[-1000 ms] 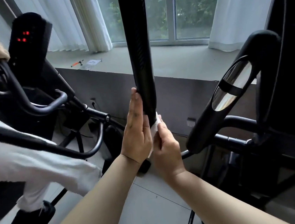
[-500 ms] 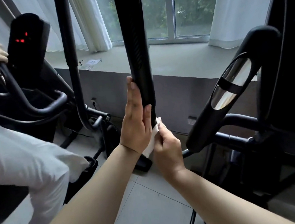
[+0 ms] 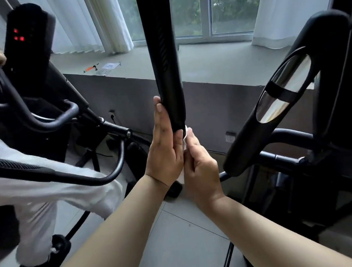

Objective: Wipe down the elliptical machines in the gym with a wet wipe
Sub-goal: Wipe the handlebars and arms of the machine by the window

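Flanking matte black handle (image 3: 166, 68), flat left hand (image 3: 165, 154) presses; right hand (image 3: 201, 170) seemingly pinches crumpled wipe (image 3: 186, 133).

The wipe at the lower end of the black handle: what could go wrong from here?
The wipe is bunched small in the right hand, so it may slip off the end of the handle. The left hand lies flat against it without gripping, so the handle could swing.

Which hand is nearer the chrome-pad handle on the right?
Right. The right hand pinches the wipe left of the chrome-pad handle; the left hand lies farther left, flat against the upright bar.
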Demonstrator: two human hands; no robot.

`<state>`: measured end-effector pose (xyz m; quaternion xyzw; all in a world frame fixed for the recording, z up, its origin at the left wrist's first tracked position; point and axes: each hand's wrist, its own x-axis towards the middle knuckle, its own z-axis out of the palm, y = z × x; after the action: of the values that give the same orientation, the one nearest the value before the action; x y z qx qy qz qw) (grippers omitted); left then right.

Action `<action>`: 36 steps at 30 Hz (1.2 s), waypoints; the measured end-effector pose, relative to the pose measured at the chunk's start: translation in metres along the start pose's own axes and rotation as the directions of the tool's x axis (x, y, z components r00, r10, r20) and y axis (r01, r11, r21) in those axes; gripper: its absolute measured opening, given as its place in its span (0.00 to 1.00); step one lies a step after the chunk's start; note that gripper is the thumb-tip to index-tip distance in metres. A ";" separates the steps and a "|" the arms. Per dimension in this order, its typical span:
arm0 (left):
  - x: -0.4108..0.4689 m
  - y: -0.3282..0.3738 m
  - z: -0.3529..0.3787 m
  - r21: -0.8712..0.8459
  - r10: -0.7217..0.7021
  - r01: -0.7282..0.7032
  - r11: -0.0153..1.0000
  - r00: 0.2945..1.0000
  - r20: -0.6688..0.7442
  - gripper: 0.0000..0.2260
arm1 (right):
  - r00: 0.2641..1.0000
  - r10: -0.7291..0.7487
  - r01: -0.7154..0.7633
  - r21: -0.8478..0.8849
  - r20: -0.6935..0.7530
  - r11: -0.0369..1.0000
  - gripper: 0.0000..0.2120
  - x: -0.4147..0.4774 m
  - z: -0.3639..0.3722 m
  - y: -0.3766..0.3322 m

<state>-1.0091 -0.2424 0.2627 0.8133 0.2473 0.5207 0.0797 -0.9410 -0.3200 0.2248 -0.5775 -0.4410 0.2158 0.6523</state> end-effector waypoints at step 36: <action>-0.041 0.011 0.010 -0.104 -0.385 0.408 0.907 0.903 0.191 0.29 | 0.998 0.008 0.003 0.164 -0.064 0.986 0.21 -0.003 -0.001 0.002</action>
<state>-1.0103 -0.2707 0.2295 0.7786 0.3629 0.4400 0.2618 -0.9414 -0.3226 0.2214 -0.5290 -0.3996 0.2333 0.7113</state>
